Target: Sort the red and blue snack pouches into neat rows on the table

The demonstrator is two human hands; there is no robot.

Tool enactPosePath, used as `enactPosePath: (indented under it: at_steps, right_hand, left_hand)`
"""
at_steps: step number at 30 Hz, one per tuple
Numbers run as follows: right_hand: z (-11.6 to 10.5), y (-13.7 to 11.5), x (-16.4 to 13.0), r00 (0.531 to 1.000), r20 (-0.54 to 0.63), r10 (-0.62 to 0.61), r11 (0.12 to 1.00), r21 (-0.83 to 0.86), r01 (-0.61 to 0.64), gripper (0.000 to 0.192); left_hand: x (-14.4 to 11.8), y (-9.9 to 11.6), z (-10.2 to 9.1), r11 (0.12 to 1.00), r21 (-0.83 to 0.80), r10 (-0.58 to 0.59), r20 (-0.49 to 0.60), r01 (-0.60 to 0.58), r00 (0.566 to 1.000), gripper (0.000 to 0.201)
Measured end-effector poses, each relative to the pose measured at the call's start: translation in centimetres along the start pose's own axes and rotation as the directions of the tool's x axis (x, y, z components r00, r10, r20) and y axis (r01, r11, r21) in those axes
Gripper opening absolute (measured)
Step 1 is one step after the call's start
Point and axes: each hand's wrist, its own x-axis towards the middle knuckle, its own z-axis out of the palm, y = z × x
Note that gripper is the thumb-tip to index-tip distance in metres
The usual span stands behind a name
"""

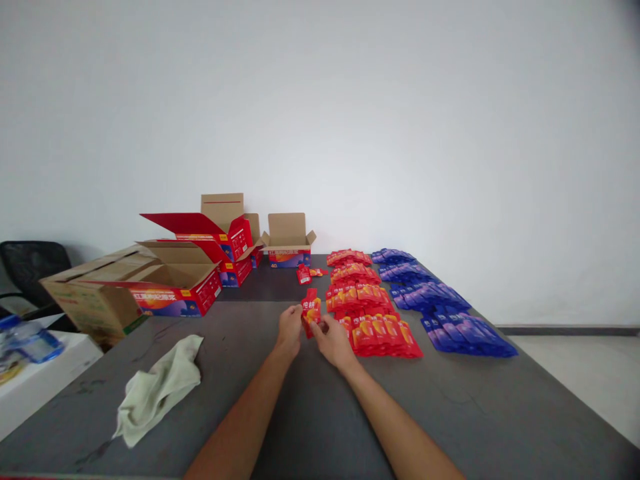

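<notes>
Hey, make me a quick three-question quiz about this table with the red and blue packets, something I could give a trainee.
1. True or false: the rows of blue packets lie to the left of the rows of red packets.
2. What do the left hand and right hand hold between them?
A. a blue packet
B. a red packet
C. the cloth
3. Fill in: the pale crumpled ____ lies on the grey table, left of the person's arms.

Key:
1. False; the blue rows are on the right.
2. B, a single red packet in the grip of both hands.
3. cloth
</notes>
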Motion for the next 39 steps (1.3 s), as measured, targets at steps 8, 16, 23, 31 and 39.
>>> enactPosePath:
  at_steps: [8, 16, 23, 31, 39]
  right_hand:
    - [0.0, -0.1, 0.4, 0.997, -0.013, 0.083, 0.931, 0.359, -0.073, 0.041]
    - [-0.2, -0.6, 0.5, 0.98, -0.009, 0.198, 0.869, 0.465, -0.171, 0.039]
    - [-0.1, 0.0, 0.5, 0.964, 0.042, 0.261, 0.833, 0.495, -0.247, 0.039]
    - [0.0, 0.9, 0.6, 0.979, -0.037, 0.202, 0.921, 0.348, -0.177, 0.033]
    - [0.6, -0.2, 0.2, 0.99, -0.129, 0.056, 0.994, -0.085, -0.067, 0.028]
  left_hand:
    - [-2.2, 1.1, -1.3, 0.975, -0.066, -0.175, 0.35, 0.21, 0.92, 0.032]
    - [-2.2, 2.3, -2.5, 0.997, 0.042, -0.082, 0.416, 0.072, 0.906, 0.031]
    - [-1.8, 2.5, -3.2, 0.99, 0.142, -0.078, 0.411, 0.021, 0.908, 0.032]
    - [-2.2, 2.4, -3.3, 0.981, 0.172, -0.169, 0.522, 0.091, 0.836, 0.048]
    - [-2.3, 3.0, -2.9, 0.979, 0.186, -0.157, 0.452, 0.08, 0.878, 0.051]
